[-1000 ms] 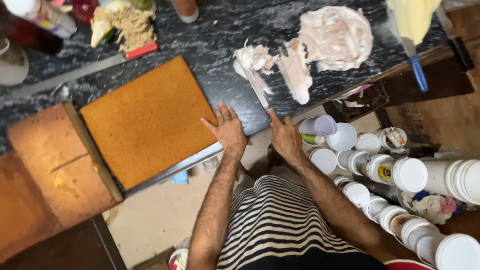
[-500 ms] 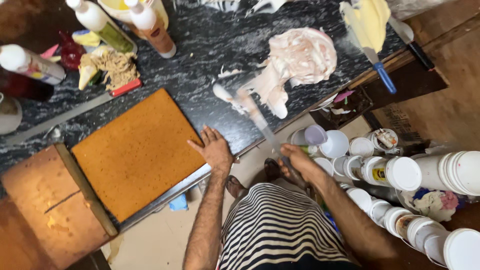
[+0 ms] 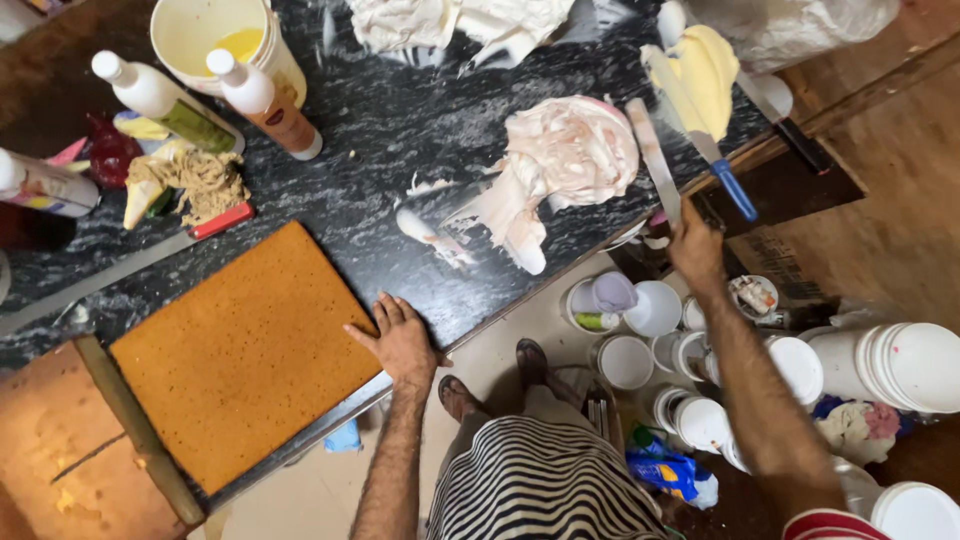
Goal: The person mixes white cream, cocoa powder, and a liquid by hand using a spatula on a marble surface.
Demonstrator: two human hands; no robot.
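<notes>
The dark marbled table (image 3: 400,130) fills the far half of my view, its near edge running up toward the right. On its left lies the big orange sponge sheet (image 3: 245,355), flat, with a second sheet (image 3: 60,450) beside it at the near-left corner and a strip of wood between them. My left hand (image 3: 400,340) lies palm down, fingers spread, on the sheet's right edge, touching it and the table; the grip is loose, holding nothing, and I judge it is there to keep the sheet from sliding. The forearm comes straight up from my striped shirt (image 3: 540,480).

Right of the sheet sits a heap of pale pink cream (image 3: 565,155), smeared toward the near edge. My right arm stretches far and right, and the right hand (image 3: 695,250) is clenched on the handle of a long spatula (image 3: 655,160) whose blade lies along the cream's right side, ready, I think, to scoop. Beyond it rests a yellow cream lump (image 3: 700,75) with a blue-handled knife (image 3: 725,170).

Far left stand two squeeze bottles (image 3: 260,100) and a bucket (image 3: 215,35). White tubs (image 3: 640,310) crowd the floor on the right.
</notes>
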